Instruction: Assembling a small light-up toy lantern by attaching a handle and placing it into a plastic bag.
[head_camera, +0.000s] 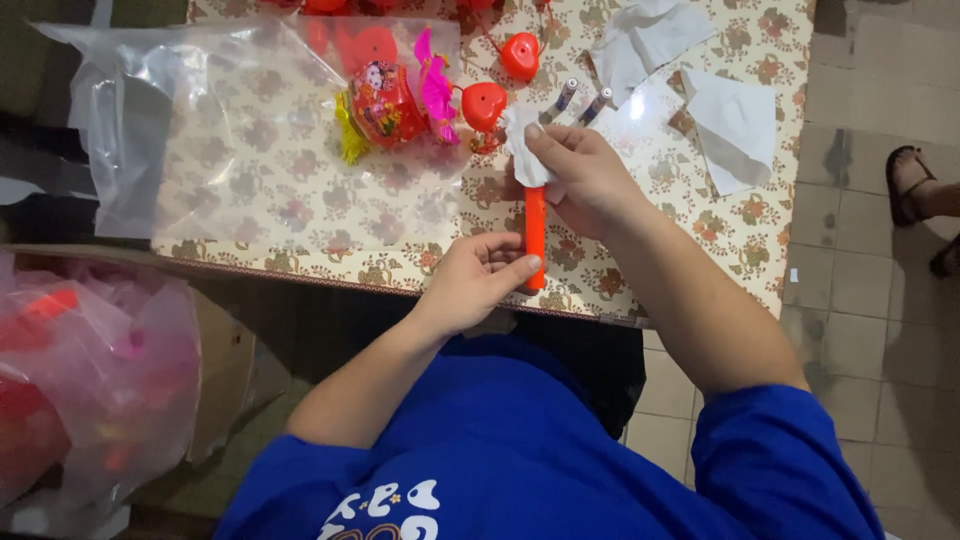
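My left hand (478, 277) grips the lower end of an orange-red plastic stick (535, 225) over the near edge of the flower-patterned table (300, 215). My right hand (585, 180) holds a small white tissue (520, 145) wrapped on the stick's upper end. Just beyond lie two red heart-shaped pieces (485, 105) on a cord and two small batteries (583, 100).
A colourful toy lantern (390, 100) in red, yellow and pink lies inside a large clear plastic bag (180, 130). White tissues (735, 125) lie at the table's right. A box with bagged red items (90, 380) stands at left. Another person's sandalled foot (910, 185) rests on the tiled floor.
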